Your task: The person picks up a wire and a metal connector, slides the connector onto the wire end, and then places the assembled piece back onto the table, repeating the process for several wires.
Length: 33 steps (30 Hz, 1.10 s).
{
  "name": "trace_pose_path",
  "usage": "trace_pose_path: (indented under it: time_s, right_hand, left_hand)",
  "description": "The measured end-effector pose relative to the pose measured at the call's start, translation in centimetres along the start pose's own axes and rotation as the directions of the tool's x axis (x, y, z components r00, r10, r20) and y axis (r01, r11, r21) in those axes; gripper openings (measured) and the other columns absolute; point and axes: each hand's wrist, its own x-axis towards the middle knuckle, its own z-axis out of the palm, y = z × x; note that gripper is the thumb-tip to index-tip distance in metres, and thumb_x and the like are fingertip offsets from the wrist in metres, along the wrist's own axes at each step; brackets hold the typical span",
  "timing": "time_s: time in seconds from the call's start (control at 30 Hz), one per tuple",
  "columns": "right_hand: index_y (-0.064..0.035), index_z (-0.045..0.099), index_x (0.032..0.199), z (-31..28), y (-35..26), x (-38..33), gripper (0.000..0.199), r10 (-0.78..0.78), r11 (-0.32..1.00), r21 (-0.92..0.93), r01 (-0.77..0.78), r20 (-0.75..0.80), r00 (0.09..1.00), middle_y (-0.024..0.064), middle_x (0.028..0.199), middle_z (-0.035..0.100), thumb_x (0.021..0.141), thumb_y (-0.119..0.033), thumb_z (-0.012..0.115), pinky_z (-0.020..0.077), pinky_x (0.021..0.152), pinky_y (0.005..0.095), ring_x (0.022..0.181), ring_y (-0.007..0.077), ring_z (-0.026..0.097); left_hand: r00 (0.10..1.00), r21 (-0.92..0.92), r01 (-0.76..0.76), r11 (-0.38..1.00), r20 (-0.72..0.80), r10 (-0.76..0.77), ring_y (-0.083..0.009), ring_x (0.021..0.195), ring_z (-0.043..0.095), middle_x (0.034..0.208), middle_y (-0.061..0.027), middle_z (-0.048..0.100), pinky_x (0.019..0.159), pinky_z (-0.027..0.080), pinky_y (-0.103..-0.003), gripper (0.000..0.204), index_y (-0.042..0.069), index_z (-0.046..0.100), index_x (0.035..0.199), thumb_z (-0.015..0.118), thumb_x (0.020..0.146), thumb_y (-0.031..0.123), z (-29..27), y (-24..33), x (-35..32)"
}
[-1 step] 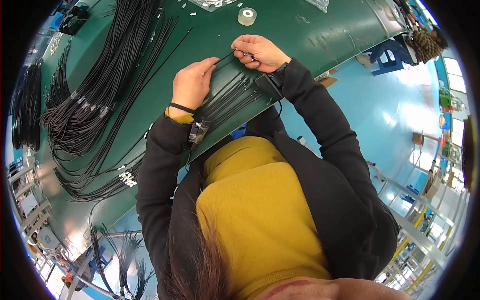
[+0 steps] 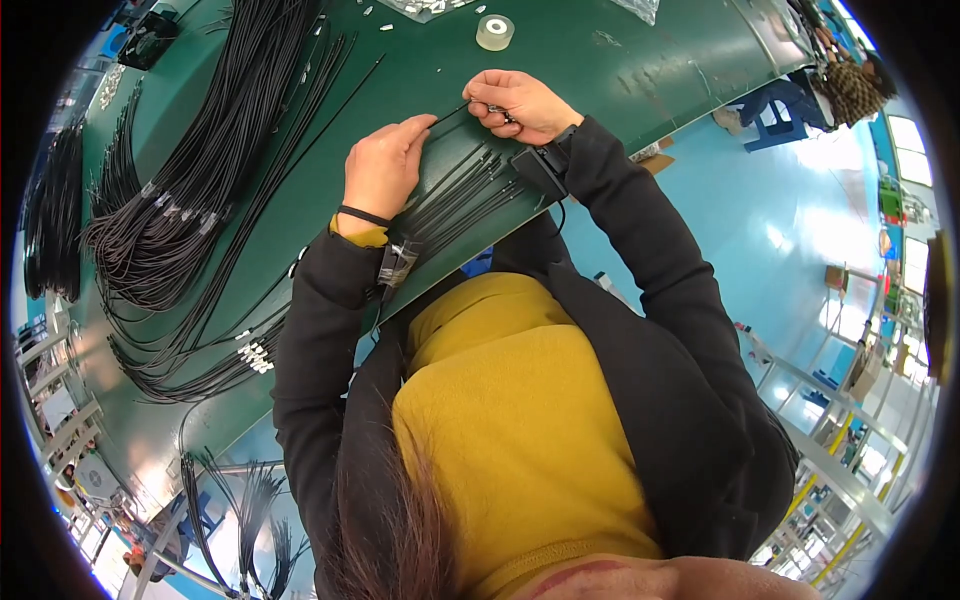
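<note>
From here I see the worker's point(image 2: 520, 400) thin black cable point(image 2: 453, 113) slanting on the body side of the tape roll point(image 2: 495, 32), pinched firmly by left hand point(image 2: 385, 168) and, nearer the roll, right hand point(image 2: 522, 105).

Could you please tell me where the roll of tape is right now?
In the head view, the roll of tape sits near the top, slightly right of centre, on the green table, just beyond the right hand.

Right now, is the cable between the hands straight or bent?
Straight: the cable shows no bend between the left hand and the right hand. Its hidden parts: cannot tell.
</note>
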Motion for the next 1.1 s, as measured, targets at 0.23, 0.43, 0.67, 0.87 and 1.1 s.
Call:
trace_pose_path:
  time_s: [0.23, 0.43, 0.67, 0.87, 1.1]
  right_hand:
    - [0.0001, 0.054, 0.094, -0.2, -0.7, -0.2, 0.014, 0.052, 0.998, 0.024, -0.054, 0.106, 0.993, 0.0021, 0.074, 0.052, 0.092, -0.013, 0.055, 0.0286, 0.039, 0.0165, 0.052, 0.0035, 0.039]
    - [0.0003, 0.056, 0.092, 1.5, -1.0, -0.5, 0.015, 0.071, 0.970, -0.238, -0.057, 0.051, 0.996, 0.0024, 0.074, 0.052, 0.092, -0.015, 0.055, 0.0288, 0.039, 0.0164, 0.052, 0.0034, 0.040]
    - [0.0021, 0.057, 0.094, 2.8, -0.2, -0.1, 0.025, 0.029, 0.997, 0.064, -0.030, 0.010, 1.000, 0.0031, 0.074, 0.053, 0.094, -0.022, 0.055, 0.0307, 0.040, 0.0168, 0.051, 0.0037, 0.041]
    - [0.0003, 0.057, 0.096, 2.1, 0.9, -0.3, 0.023, -0.038, 0.988, 0.145, 0.043, -0.039, 0.999, 0.0011, 0.075, 0.054, 0.094, -0.022, 0.057, 0.0319, 0.042, 0.0158, 0.054, 0.0029, 0.041]
    - [-0.0004, 0.058, 0.094, 3.5, 1.5, -0.1, 0.018, -0.132, 0.990, 0.023, 0.136, -0.138, 0.982, 0.0018, 0.074, 0.057, 0.092, -0.018, 0.060, 0.0330, 0.042, 0.0165, 0.054, 0.0034, 0.044]
  left_hand:
    - [0.998, 0.172, 0.042, 0.984, 0.028, -0.047, -0.0314, 0.068, 0.061, 0.077, -0.0120, 0.063, 0.059, 0.049, -0.036, 0.020, 0.012, 0.066, 0.102, 0.060, 0.084, 0.006, -0.5, 0.5, -0.1]
    - [0.997, 0.130, -0.077, 0.989, -0.003, 0.078, -0.0259, 0.060, 0.059, 0.072, -0.0098, 0.062, 0.055, 0.047, -0.032, 0.018, 0.011, 0.066, 0.101, 0.062, 0.084, 0.007, 0.0, 0.2, -0.1]
    - [0.972, -0.283, 0.157, 0.946, -0.124, -0.199, -0.0239, 0.061, 0.060, 0.072, -0.0090, 0.062, 0.056, 0.048, -0.032, 0.014, 0.008, 0.067, 0.095, 0.066, 0.081, 0.009, 0.9, 1.5, 0.2]
    - [0.976, -0.213, 0.128, 0.969, -0.144, -0.161, -0.0087, 0.060, 0.054, 0.075, -0.0050, 0.064, 0.056, 0.044, -0.022, 0.012, 0.003, 0.068, 0.095, 0.064, 0.084, 0.005, 0.7, 1.1, 0.1]
    - [0.973, -0.236, 0.114, 0.965, -0.168, -0.156, -0.0114, 0.061, 0.056, 0.075, -0.0065, 0.064, 0.057, 0.045, -0.024, 0.008, 0.002, 0.067, 0.090, 0.064, 0.083, 0.005, 0.7, 1.3, 0.0]
